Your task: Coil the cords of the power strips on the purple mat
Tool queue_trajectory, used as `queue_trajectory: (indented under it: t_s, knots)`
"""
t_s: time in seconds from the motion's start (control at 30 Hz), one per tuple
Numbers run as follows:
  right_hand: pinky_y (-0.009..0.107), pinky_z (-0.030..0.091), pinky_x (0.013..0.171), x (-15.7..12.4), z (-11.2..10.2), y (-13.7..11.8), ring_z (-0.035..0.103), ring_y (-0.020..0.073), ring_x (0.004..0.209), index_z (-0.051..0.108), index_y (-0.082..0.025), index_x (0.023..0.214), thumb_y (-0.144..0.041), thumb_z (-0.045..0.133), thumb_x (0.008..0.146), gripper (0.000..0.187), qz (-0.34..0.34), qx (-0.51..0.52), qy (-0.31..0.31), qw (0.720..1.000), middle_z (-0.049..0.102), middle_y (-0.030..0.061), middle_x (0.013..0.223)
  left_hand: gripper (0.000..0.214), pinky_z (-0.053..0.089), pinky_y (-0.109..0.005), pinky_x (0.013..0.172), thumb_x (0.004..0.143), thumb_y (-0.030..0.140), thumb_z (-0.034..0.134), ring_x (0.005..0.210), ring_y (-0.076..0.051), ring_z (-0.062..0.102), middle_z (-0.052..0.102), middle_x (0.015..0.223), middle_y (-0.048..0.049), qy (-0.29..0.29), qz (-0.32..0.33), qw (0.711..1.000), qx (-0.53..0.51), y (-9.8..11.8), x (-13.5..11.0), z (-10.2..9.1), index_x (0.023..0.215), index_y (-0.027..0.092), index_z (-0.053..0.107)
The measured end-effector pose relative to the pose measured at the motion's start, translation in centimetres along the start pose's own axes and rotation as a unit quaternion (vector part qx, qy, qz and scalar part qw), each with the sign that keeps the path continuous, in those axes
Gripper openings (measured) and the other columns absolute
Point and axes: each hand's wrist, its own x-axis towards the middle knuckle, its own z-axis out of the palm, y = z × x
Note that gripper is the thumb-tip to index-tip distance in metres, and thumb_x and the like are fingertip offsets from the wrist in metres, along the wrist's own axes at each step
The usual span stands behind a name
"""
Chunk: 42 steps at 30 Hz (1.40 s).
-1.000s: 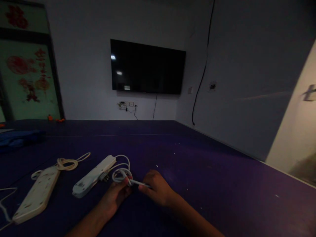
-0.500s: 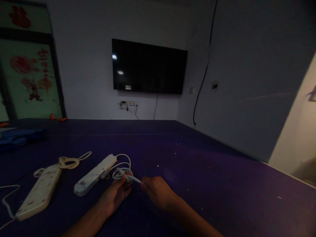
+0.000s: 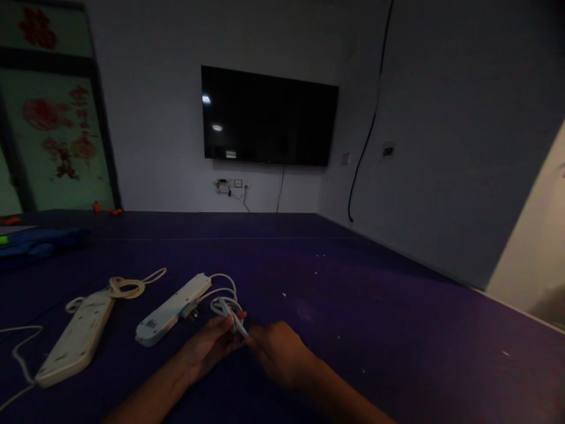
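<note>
A white power strip (image 3: 171, 308) lies on the dark purple floor mat (image 3: 353, 306), its white cord (image 3: 226, 305) coiled into loops beside it. My left hand (image 3: 210, 347) pinches the coiled loops from the left, fingers closed. My right hand (image 3: 277, 354) is closed on the free end of the same cord just right of the coil. The two hands nearly touch. The plug's dark prongs (image 3: 191, 312) show next to the strip.
A second, larger power strip (image 3: 76, 340) with a knotted cream cord (image 3: 127, 287) lies to the left, and a loose white wire (image 3: 20, 353) at the far left. A wall-mounted TV (image 3: 268, 116) hangs ahead. Blue objects (image 3: 30, 244) sit at the left edge.
My right hand has drawn the cord end in towards the coil and closer to my left hand. The view has shifted slightly right.
</note>
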Motion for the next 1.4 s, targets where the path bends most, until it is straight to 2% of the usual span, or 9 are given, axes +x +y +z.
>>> queue_trajectory:
  t_s: [0.13, 0.27, 0.5, 0.6, 0.73, 0.87, 1.07, 1.3, 1.4]
  knots:
    - [0.028, 0.021, 0.050, 0.0, 0.3, -0.1, 0.061, 0.0147, 0.061, 0.057, -0.017, 0.089, -0.033, 0.025, 0.095, 0.036, 0.017, 0.009, 0.009, 1.000, 0.069, 0.0065, 0.077, 0.046, 0.046, -0.033, 0.082, 0.048, 0.037, 0.085, 0.069, -0.014, 0.060, 0.065, 0.069, -0.0001, -0.022, -0.001, 1.000, 0.012, -0.1, 0.1, -0.1, 0.086, 0.014, 0.072]
    - [0.026, 0.023, 0.051, 0.1, 0.4, 0.0, 0.061, 0.0138, 0.061, 0.056, -0.017, 0.091, -0.034, 0.024, 0.096, 0.037, 0.038, 0.037, 0.018, 0.998, 0.069, 0.0061, 0.077, 0.046, 0.044, -0.035, 0.086, 0.051, 0.037, 0.084, 0.076, -0.017, 0.063, 0.068, 0.076, -0.0027, -0.041, -0.001, 0.999, 0.022, -0.3, 0.0, -0.3, 0.089, 0.015, 0.071]
    - [0.026, 0.023, 0.052, 0.4, 0.4, 0.4, 0.060, 0.0144, 0.061, 0.056, -0.017, 0.087, -0.034, 0.020, 0.097, 0.041, 0.102, 0.059, 0.068, 0.991, 0.068, 0.0058, 0.074, 0.032, 0.041, -0.034, 0.096, 0.062, 0.029, 0.079, 0.090, -0.019, 0.063, 0.071, 0.089, -0.0069, -0.011, 0.055, 0.998, -0.026, -0.8, -0.1, 0.8, 0.088, 0.012, 0.070]
    - [0.027, 0.022, 0.051, 0.4, 0.6, 0.6, 0.059, 0.0147, 0.059, 0.055, -0.017, 0.086, -0.035, 0.017, 0.098, 0.044, 0.115, 0.056, 0.093, 0.987, 0.067, 0.0055, 0.071, 0.026, 0.042, -0.035, 0.096, 0.073, 0.033, 0.070, 0.095, -0.022, 0.064, 0.070, 0.094, -0.0105, 0.011, 0.059, 0.997, -0.047, -0.7, -0.2, 1.4, 0.086, 0.011, 0.069]
    - [0.027, 0.021, 0.050, 0.4, 0.9, 0.9, 0.057, 0.0135, 0.055, 0.055, -0.017, 0.085, -0.037, 0.014, 0.098, 0.047, 0.116, 0.049, 0.110, 0.986, 0.066, 0.0050, 0.068, 0.042, 0.044, -0.039, 0.094, 0.084, 0.046, 0.051, 0.096, -0.027, 0.064, 0.069, 0.096, -0.0163, 0.010, 0.046, 0.995, -0.087, -0.3, -0.3, 1.5, 0.088, 0.008, 0.067]
    - [0.026, 0.021, 0.050, 0.3, 1.0, 0.9, 0.054, 0.0121, 0.054, 0.056, -0.017, 0.083, -0.038, 0.013, 0.097, 0.050, 0.119, 0.066, 0.117, 0.984, 0.064, 0.0045, 0.066, 0.036, 0.043, -0.043, 0.094, 0.084, 0.036, 0.046, 0.094, -0.029, 0.065, 0.070, 0.096, -0.0168, -0.004, 0.067, 0.994, -0.088, -0.3, -0.2, 1.3, 0.086, 0.007, 0.067]
    - [0.024, 0.024, 0.050, 0.4, 0.9, 0.9, 0.047, 0.0101, 0.051, 0.056, -0.016, 0.077, -0.041, 0.013, 0.097, 0.053, 0.097, 0.126, 0.090, 0.983, 0.060, 0.0032, 0.062, 0.021, 0.047, -0.037, 0.085, 0.084, 0.027, 0.051, 0.081, -0.022, 0.066, 0.071, 0.085, -0.0098, 0.054, 0.108, 0.992, -0.022, -0.3, -0.1, 1.6, 0.089, 0.012, 0.066]
    - [0.023, 0.024, 0.050, 0.2, 0.4, 0.5, 0.045, 0.0097, 0.052, 0.057, -0.016, 0.076, -0.037, 0.022, 0.096, 0.045, 0.080, 0.128, 0.058, 0.987, 0.058, 0.0021, 0.063, 0.017, 0.050, -0.030, 0.074, 0.083, 0.013, 0.052, 0.077, -0.018, 0.065, 0.070, 0.085, -0.0064, 0.110, 0.114, 0.986, -0.056, 0.0, 0.1, 1.5, 0.092, 0.014, 0.066]
    - [0.023, 0.023, 0.049, 0.2, 0.1, 0.1, 0.041, 0.0088, 0.049, 0.057, -0.016, 0.075, -0.035, 0.025, 0.095, 0.043, 0.063, 0.131, 0.037, 0.989, 0.055, 0.0007, 0.060, 0.018, 0.051, -0.030, 0.069, 0.084, 0.011, 0.050, 0.069, -0.017, 0.065, 0.069, 0.077, -0.0051, 0.115, 0.102, 0.986, -0.069, 0.0, 0.1, 1.4, 0.092, 0.014, 0.066]
